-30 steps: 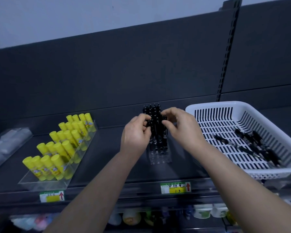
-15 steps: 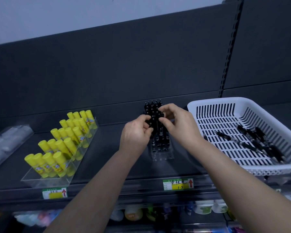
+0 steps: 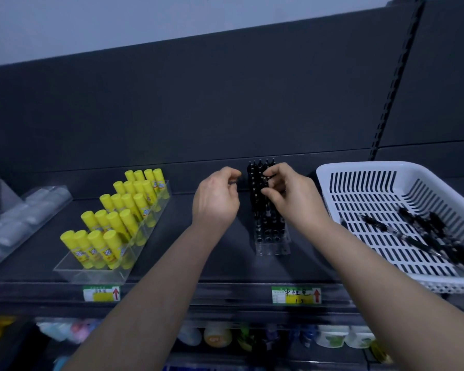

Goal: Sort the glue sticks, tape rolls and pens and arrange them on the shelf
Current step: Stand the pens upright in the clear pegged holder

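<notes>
1. A person's right hand [image 3: 287,191] pinches the top of one of the black pens [image 3: 260,180] standing in a clear acrylic holder [image 3: 272,245] at the middle of the dark shelf [image 3: 212,263]. The left hand [image 3: 216,200] hovers just beside the holder, fingers loosely curled, with nothing seen in them.
2. Yellow glue sticks [image 3: 118,212] stand in rows in a clear tray [image 3: 91,274] to the left. Loose pens [image 3: 426,234] lie in the white basket [image 3: 359,170] at right, not yet sorted.
3. Risk: the standing pens are packed tight at the back of the holder. One pushed in at a slant could jam against its neighbours or tip several over.
4. Risk: with the left hand off it, nothing steadies the light holder, so a firm push could slide or topple it. The basket sits close to the shelf's front lip, where a careless reach for more pens could nudge it off.
5. Hidden: the right fingers cover the pen's top and the slot it is meant for, and the left palm faces away. Pale shapes in a clear bin [image 3: 24,210] at far left may be the tape rolls, but they are too blurred to tell. The basket is cut off at the right edge, the goods on the lower shelf are a blur, and the writing on the price label [image 3: 296,295] cannot be read
</notes>
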Action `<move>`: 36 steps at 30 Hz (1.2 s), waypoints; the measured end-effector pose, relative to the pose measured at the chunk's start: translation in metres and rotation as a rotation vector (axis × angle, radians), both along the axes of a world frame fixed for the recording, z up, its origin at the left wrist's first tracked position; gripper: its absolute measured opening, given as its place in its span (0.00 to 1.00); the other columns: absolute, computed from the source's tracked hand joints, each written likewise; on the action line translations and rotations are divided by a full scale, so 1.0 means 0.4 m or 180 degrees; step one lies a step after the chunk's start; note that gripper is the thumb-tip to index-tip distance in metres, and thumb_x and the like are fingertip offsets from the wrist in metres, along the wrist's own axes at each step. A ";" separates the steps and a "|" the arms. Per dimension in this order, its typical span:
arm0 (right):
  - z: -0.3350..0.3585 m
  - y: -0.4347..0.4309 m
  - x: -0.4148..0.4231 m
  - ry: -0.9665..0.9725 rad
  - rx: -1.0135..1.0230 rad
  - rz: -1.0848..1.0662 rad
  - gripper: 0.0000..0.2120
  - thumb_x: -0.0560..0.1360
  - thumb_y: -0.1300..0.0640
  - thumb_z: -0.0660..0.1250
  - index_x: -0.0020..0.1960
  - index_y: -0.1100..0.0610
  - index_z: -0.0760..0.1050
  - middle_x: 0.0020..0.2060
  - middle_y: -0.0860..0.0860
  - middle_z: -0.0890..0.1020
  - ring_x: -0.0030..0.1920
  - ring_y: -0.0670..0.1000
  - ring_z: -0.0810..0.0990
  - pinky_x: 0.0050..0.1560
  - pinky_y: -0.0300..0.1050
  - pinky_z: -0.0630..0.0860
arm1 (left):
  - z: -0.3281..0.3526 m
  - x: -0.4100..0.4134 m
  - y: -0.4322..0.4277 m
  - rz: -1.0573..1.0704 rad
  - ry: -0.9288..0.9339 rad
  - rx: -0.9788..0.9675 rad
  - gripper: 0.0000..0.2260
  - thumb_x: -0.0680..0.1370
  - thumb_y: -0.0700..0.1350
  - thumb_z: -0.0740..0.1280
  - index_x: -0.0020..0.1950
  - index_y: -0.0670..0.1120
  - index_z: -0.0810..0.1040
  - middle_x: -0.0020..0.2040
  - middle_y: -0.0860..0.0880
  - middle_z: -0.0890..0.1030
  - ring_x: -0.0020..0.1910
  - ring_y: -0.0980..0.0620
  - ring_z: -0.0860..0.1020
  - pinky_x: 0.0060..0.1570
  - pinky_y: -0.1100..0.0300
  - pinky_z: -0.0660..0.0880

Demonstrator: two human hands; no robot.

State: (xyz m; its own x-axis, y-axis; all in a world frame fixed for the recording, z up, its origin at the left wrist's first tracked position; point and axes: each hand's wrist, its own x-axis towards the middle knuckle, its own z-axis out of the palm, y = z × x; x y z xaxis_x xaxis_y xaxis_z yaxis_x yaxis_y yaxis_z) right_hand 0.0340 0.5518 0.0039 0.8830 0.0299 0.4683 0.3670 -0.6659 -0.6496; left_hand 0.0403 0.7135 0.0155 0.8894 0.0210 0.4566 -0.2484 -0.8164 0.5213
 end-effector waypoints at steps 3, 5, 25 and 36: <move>-0.003 0.007 -0.006 -0.0022 0.0024 0.0051 0.10 0.73 0.59 0.71 0.53 0.52 0.75 0.39 0.43 0.78 0.41 0.45 0.79 0.49 0.43 0.76 | -0.003 0.000 0.000 0.0045 0.0111 0.0020 0.14 0.78 0.37 0.62 0.60 0.49 0.78 0.56 0.52 0.81 0.56 0.52 0.78 0.57 0.56 0.74; -0.011 0.009 -0.010 -0.0020 0.0023 0.0084 0.10 0.73 0.59 0.71 0.52 0.52 0.75 0.39 0.44 0.79 0.42 0.45 0.79 0.49 0.43 0.76 | -0.008 -0.001 -0.002 0.0084 0.0188 0.0033 0.13 0.79 0.38 0.61 0.60 0.49 0.78 0.56 0.52 0.81 0.56 0.52 0.78 0.56 0.55 0.75; -0.016 -0.120 -0.037 0.0135 -0.0899 -0.0308 0.06 0.73 0.59 0.69 0.48 0.50 0.78 0.44 0.46 0.82 0.46 0.50 0.80 0.47 0.46 0.76 | 0.051 -0.003 -0.129 -0.0411 -0.0028 -0.0342 0.13 0.78 0.37 0.61 0.56 0.50 0.80 0.53 0.55 0.81 0.53 0.57 0.78 0.55 0.66 0.72; -0.061 -0.493 -0.096 0.1049 -0.1683 -0.1235 0.14 0.76 0.62 0.61 0.53 0.47 0.79 0.48 0.48 0.83 0.50 0.53 0.80 0.41 0.44 0.73 | -0.008 0.049 -0.483 -0.1015 0.0624 0.0672 0.16 0.76 0.35 0.59 0.55 0.49 0.82 0.54 0.50 0.82 0.55 0.48 0.79 0.53 0.56 0.76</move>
